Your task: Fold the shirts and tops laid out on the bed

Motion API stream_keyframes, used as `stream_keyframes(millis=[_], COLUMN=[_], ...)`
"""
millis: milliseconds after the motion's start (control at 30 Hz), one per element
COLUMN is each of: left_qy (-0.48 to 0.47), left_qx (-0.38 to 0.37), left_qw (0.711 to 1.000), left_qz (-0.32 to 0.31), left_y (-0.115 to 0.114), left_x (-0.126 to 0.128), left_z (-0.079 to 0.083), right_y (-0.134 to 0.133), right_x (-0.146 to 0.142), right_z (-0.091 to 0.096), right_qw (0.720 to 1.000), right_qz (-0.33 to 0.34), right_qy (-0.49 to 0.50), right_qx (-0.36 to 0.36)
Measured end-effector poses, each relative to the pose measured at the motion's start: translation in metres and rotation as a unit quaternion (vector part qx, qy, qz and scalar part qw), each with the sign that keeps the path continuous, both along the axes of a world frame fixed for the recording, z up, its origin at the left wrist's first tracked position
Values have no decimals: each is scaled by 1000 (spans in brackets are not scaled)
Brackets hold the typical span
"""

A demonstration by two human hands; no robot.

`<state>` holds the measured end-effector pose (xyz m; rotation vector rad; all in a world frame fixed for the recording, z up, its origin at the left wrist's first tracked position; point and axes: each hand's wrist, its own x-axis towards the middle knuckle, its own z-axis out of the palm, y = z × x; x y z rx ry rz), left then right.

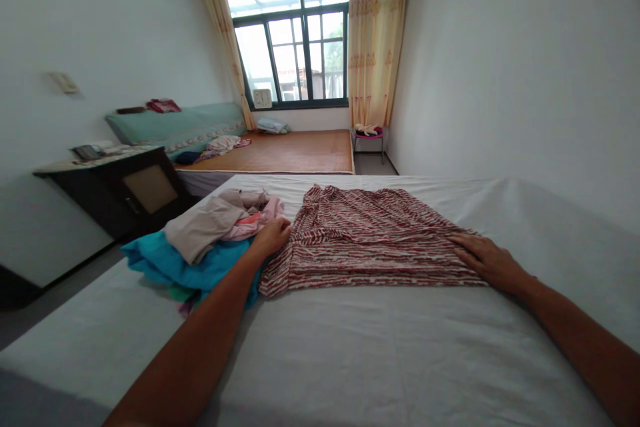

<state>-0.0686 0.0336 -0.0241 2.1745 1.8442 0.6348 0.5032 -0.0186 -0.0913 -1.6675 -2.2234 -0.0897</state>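
Observation:
A red-and-white patterned garment (pixel 375 240), whose exact kind I cannot tell, lies spread on the white sheet (pixel 390 353). At its left edge my left hand (pixel 273 238) is closed, the fingers curled on the cloth. My right hand (pixel 487 261) lies flat on the garment's right end with its fingers stretched out. Close beside my left hand is a heap of clothes, with a beige garment (pixel 205 223) and a pink one (pixel 243 230) on top of a bright blue one (pixel 165 263). My left forearm hides part of the heap.
Beyond the sheet stands a bed with a brown mat (pixel 305 150) and a green headboard (pixel 185 127). A dark cabinet (pixel 110 180) is at the left. A small stool (pixel 369 135) stands below the curtain (pixel 377 40). A white wall (pixel 525 67) runs along the right.

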Motion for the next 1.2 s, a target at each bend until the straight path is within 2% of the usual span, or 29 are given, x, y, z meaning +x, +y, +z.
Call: stream_keyframes(millis=[100, 300, 467, 533, 600, 667, 733, 867, 933, 1000, 1067, 1200], left_qy=[70, 43, 25, 67, 153, 233, 268, 264, 243, 221, 216, 252], left_qx=[-14, -7, 23, 25, 25, 29, 36, 42, 38, 31, 32, 50], left_qw=[997, 998, 996, 992, 983, 968, 960, 960, 957, 955, 953, 953], left_qz=[40, 32, 87, 102, 97, 87, 66, -79, -152, -196, -208, -160], left_y=[7, 21, 28, 26, 22, 18, 17, 32, 42, 51, 56, 61], left_x=[13, 22, 6, -3, -6, -2, 10, 38, 46, 49, 46, 21], left_z=[4, 4, 4, 6, 9, 17, 26, 37, 34, 30, 28, 36], right_y=[0, -3, -2, -1, -2, -2, -3, -4, -3, -3, -4, -7], right_x=[-1, -5, -3, -2, -2, -3, -6, -11, -12, -13, -15, -19], right_z=[0, 2, 0, -1, -1, -1, 0, 1, 0, -1, -1, 8], right_qw=[1000, 1000, 1000, 1000, 1000, 1000, 1000, 999, 999, 999, 999, 999], right_qz=[-2, -8, -11, -9, -8, -9, -13, -24, -29, -32, -34, -32], right_qy=[4, -1, 1, 0, -3, -9, -16, -32, -38, -39, -38, -41], right_qx=[3, 5, 4, 4, 2, 4, 5, 10, 15, 16, 14, -8])
